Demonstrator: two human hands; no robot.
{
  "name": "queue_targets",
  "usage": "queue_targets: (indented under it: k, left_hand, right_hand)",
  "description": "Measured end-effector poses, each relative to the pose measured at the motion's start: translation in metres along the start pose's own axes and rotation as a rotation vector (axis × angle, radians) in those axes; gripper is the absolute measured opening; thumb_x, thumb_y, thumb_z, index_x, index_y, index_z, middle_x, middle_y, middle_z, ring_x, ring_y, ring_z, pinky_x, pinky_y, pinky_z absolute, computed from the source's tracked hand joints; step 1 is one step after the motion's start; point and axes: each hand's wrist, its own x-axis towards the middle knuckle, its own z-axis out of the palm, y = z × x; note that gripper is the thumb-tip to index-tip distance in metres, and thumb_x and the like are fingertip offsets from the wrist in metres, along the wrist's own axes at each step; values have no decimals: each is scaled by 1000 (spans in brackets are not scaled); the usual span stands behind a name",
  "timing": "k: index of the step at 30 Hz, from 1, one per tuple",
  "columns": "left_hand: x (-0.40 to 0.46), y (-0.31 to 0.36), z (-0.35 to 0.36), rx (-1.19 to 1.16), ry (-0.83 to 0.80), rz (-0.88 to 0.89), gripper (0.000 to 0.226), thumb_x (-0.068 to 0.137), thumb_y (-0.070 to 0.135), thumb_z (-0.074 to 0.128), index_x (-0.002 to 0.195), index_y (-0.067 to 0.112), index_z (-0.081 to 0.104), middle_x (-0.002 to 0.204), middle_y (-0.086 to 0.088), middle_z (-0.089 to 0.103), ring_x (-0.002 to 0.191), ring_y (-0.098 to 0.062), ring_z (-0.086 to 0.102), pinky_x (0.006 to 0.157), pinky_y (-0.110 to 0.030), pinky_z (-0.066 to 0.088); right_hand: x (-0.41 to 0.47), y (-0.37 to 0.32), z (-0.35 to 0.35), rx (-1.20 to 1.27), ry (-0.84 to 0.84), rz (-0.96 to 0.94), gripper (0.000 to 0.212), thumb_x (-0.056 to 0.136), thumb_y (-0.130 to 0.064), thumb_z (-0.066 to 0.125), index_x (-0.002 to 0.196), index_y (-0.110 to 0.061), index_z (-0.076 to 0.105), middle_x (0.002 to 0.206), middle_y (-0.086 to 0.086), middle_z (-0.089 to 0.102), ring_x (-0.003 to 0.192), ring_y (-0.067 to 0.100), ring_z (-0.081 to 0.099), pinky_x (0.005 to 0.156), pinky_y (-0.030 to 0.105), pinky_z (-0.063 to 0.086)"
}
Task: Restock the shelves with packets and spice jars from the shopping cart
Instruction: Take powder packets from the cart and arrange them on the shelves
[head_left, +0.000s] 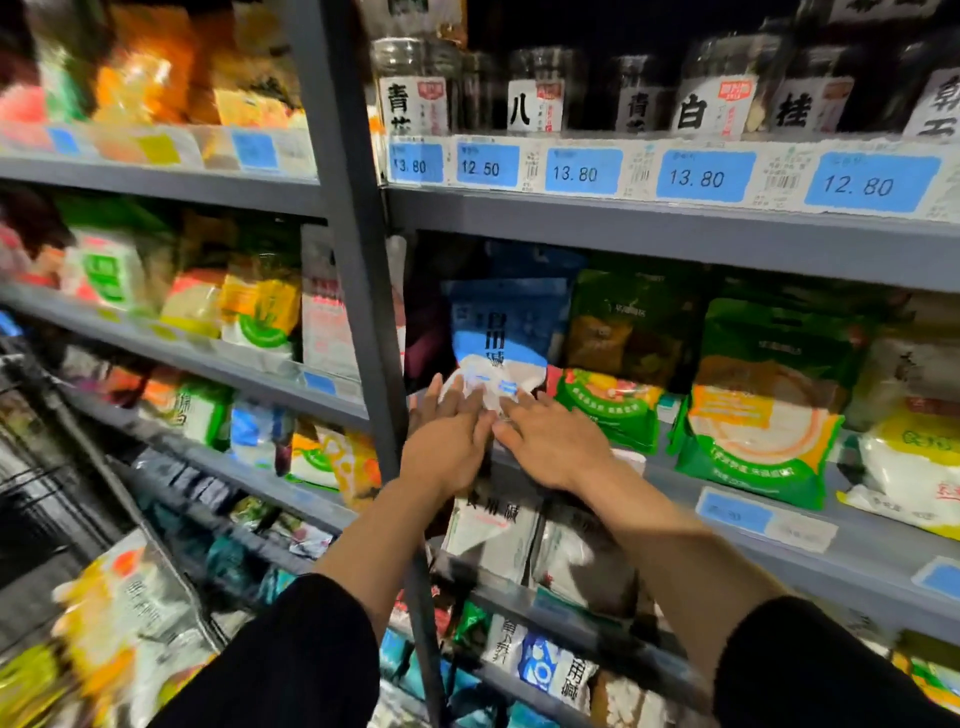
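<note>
Grey metal shelving (675, 234) fills the wall ahead, dim under the store lights, with a slanting upright post (358, 249) splitting it into two bays. Along the top right tier stand spice jars (717, 88) with white labels, and below them runs a strip of blue price tags (704, 175). One tier down, a blue-and-white packet (501, 332) stands upright at the left end of the right bay, just beside the post, with a dark green packet (631, 322) to its right and a large green-and-white packet (758, 405) further along. Both of the person's arms reach in from below, black sleeves pushed up. The left hand (447, 441) lies flat with fingers straight, its fingertips against the lower edge of the blue-and-white packet; the right hand (553, 441) is likewise spread and relaxed, fingers touching the same packet's base from the other side. Neither hand curls around it. At the lower left, blurred, the wire shopping cart (62, 499) holds a yellow-and-white packet (130, 613). More bagged goods crowd the left bay, too smeared to read.
</note>
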Motion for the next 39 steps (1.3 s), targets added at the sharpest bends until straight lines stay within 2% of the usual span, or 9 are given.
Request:
queue_targets:
  k: [4, 7, 10, 15, 21, 25, 28, 32, 39]
  left_hand:
    - [-61, -11, -4, -248, 222, 117, 55, 97, 27, 51, 147, 11, 37, 157, -15, 28, 147, -31, 17, 120, -40, 18]
    - [-138, -33, -8, -350, 375, -25, 52, 91, 17, 56, 142, 13, 47, 150, -8, 40, 140, -19, 35, 111, -20, 30]
    - [-220, -64, -16, -280, 519, -251, 47, 92, 8, 62, 137, 10, 52, 141, -6, 50, 127, -12, 44, 103, -11, 31]
    - [-338, -133, -31, -160, 550, -718, 48, 87, 5, 66, 132, 15, 53, 129, -5, 51, 112, -21, 55, 92, -30, 45]
    - [-421, -207, -31, -187, 490, -1137, 56, 85, 7, 64, 139, 8, 46, 135, -17, 48, 127, -34, 45, 104, -48, 41]
    - [-435, -255, -19, -288, 397, -1192, 62, 90, 12, 60, 146, 9, 36, 147, -18, 38, 137, -34, 34, 109, -50, 35]
    - [-428, -293, -3, -338, 280, -1190, 65, 92, 17, 59, 150, 12, 29, 154, -14, 30, 143, -30, 25, 114, -47, 29]
    - [-406, -325, 24, -370, 147, -1160, 67, 93, 20, 61, 150, 9, 27, 153, -13, 31, 142, -28, 28, 112, -38, 28]
    - [-378, -351, 83, -528, 28, -1167, 67, 90, 24, 66, 145, 4, 34, 143, -19, 43, 131, -33, 42, 108, -42, 36]
  right_hand:
    - [-32, -29, 15, 323, 469, -164, 53, 98, -34, 44, 148, -19, 31, 153, 2, 33, 140, 20, 30, 115, 37, 26]
    - [-51, -73, 42, 652, 588, -291, 48, 95, -26, 53, 141, -14, 43, 142, 6, 47, 128, 24, 47, 105, 38, 40]
    - [-71, -133, 77, 755, 483, -459, 42, 94, -24, 54, 135, -15, 49, 128, 4, 54, 109, 23, 60, 88, 37, 52]
    - [-103, -238, 123, 757, 165, -693, 36, 90, -20, 53, 125, -12, 56, 117, 6, 58, 92, 27, 63, 71, 43, 53]
    - [-104, -337, 168, 665, -171, -675, 37, 92, -20, 57, 128, -15, 53, 126, 9, 54, 113, 29, 55, 92, 46, 47]
    - [-77, -378, 200, 562, -313, -478, 43, 92, -20, 58, 133, -13, 49, 140, 9, 47, 132, 25, 40, 105, 36, 37]
    - [-55, -395, 221, 527, -416, -343, 45, 90, -14, 56, 134, -12, 49, 139, 10, 48, 125, 28, 47, 90, 29, 38]
    - [-28, -400, 270, 477, -533, -150, 62, 66, -37, 41, 118, -7, 58, 118, 21, 59, 106, 35, 58, 73, 30, 39]
    - [1, -403, 328, 454, -633, 61, 52, 90, -17, 54, 138, -8, 37, 134, 21, 47, 120, 36, 47, 90, 36, 40]
